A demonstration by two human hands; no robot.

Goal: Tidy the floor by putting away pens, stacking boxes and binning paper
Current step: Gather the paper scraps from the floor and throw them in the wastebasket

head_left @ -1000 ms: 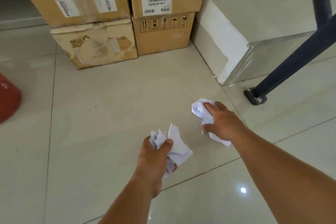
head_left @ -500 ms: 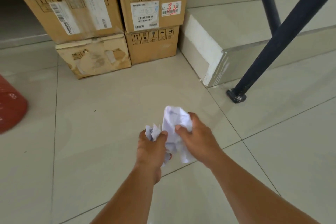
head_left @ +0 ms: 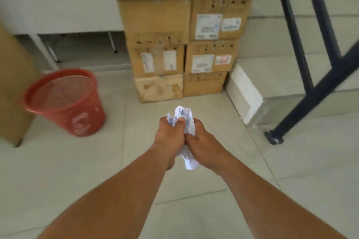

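Observation:
Crumpled white paper [head_left: 184, 116] is pressed into one wad between both my hands, above the tiled floor in the middle of the view. My left hand [head_left: 169, 137] grips its left side with the thumb on top. My right hand [head_left: 202, 142] is closed on its right and lower part; a paper tail [head_left: 190, 162] hangs below. A red mesh waste bin [head_left: 64, 101] stands on the floor to the left, its mouth facing me; I cannot see anything inside. Two columns of stacked cardboard boxes [head_left: 184, 48] rise straight ahead against the wall.
A white concrete step [head_left: 250, 95] juts out at the right of the boxes. Dark blue metal bars [head_left: 303, 91] slant down to a foot on the floor at right. A brown panel [head_left: 13, 91] stands at far left beside the bin.
My two hands, apart a second ago with separate paper wads, have come together into one bundle. The view has lifted and swung left, bringing the whole red bin into sight.

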